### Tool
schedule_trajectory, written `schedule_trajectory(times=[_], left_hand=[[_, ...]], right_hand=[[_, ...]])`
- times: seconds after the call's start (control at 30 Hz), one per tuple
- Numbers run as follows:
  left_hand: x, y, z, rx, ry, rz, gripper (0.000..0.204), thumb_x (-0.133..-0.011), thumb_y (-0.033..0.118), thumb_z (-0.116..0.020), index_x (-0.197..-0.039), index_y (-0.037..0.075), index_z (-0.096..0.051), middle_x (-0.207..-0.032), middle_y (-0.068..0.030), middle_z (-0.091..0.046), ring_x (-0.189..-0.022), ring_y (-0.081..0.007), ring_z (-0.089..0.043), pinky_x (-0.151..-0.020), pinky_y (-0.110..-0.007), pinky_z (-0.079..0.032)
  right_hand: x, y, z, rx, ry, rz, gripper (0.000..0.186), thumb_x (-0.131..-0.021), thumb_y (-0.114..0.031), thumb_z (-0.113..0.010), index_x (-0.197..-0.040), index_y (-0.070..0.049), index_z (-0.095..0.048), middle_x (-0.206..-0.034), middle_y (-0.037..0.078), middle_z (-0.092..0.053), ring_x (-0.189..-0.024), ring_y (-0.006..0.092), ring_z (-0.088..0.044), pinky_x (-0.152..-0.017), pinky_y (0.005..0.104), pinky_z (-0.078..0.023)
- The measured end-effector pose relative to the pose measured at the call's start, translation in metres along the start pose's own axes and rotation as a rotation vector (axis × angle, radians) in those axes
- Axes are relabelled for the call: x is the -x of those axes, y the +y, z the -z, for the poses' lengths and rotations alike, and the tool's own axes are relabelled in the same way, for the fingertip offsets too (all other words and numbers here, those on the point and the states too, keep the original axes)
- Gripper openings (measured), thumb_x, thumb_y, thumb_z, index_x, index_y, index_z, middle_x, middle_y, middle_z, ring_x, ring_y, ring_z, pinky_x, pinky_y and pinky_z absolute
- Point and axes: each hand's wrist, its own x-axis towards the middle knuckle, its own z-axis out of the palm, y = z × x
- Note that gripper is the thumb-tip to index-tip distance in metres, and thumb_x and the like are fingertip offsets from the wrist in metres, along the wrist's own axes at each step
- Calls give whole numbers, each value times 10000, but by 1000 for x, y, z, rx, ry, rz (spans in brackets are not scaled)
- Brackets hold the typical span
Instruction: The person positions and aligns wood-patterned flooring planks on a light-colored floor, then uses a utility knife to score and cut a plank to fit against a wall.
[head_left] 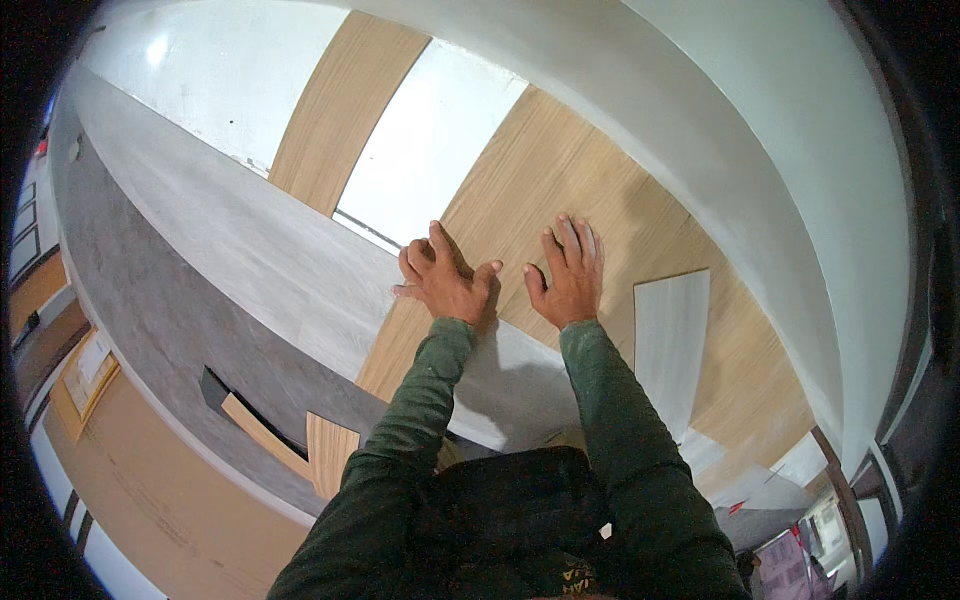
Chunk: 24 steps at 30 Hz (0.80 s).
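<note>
Along the left edge of the wood-grain panel [560, 150], the left hand [453, 285] is spread, empty, its fingers bent and thumb pointing right. Near it, the right hand [573, 285] lies palm down over the panel, also empty, fingers stretched away from the body, thumb out. Green-sleeved forearms [618, 405] reach in from below; right of them, a grey plank [672, 340] lies on the panel

On a wide wood panel [520, 190]: left hand [445, 282] at its left edge, right hand [570, 282] farther in, small sheet [672, 340] nearer and to the right of both. Left of the panel, beyond intervening board [430, 130]: separate wood plank [345, 110]. Lower left, on a long sheet [190, 270]: thin strip [213, 388] beside two wood offcuts [331, 450].
</note>
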Motion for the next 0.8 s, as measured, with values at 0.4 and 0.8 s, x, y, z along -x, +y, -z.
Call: schedule_trajectory(times=[0.4, 0.8], left_hand=[[2, -6, 2, -1, -4, -12, 1079, -610, 558, -822, -1484, 139, -348, -1320, -197, -351, -1291, -419, -310, -952, -830, -149], [0, -3, 8, 55, -125, 62, 1115, -632, 545, -851, -1517, 168, -286, -1375, -175, -299, -1367, -410, -225, -1029, -824, -54]], right_hand=[[1, 2, 0, 1, 100, 61, 556, -812, -355, -687, -1266, -49, -587, -1480, 123, -401, -1384, 380, -301, -1130, 562, -257], [2, 3, 0, -7, 63, 37, 532, -827, -369, -679, -1254, -60, -604, -1498, 111, -390, -1401, 369, -290, -1139, 563, -243]])
